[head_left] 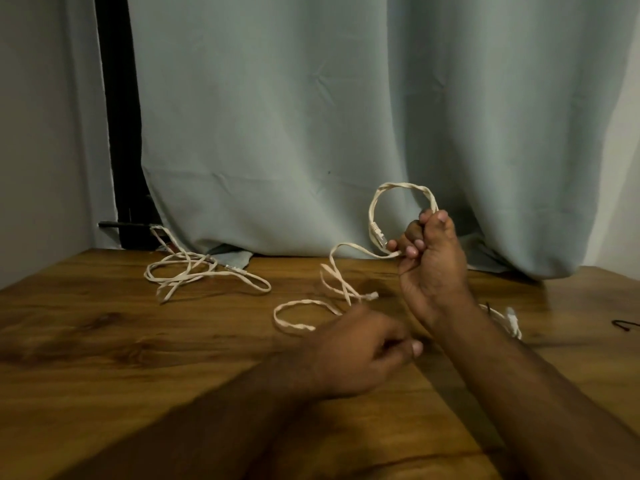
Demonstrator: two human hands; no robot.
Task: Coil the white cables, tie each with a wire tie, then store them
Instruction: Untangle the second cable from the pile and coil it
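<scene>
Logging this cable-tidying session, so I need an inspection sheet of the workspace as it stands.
Surface: wooden table, bare grain in front.
Job's things: cable being coiled, one loop raised, the rest trailing on the table; loose cable at back left; third cable partly hidden behind the right forearm; dark wire tie at right edge.
Clutter: nothing seen.
Grippers: right hand grips the loop; left hand blurred, fingers curled, contents unclear.
Cables: as above.
Surroundings: grey-green curtain behind; wall at left.

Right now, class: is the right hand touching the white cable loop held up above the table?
Touching. The head view shows the right hand with fingers curled round the white cable loop, holding it raised.
</scene>
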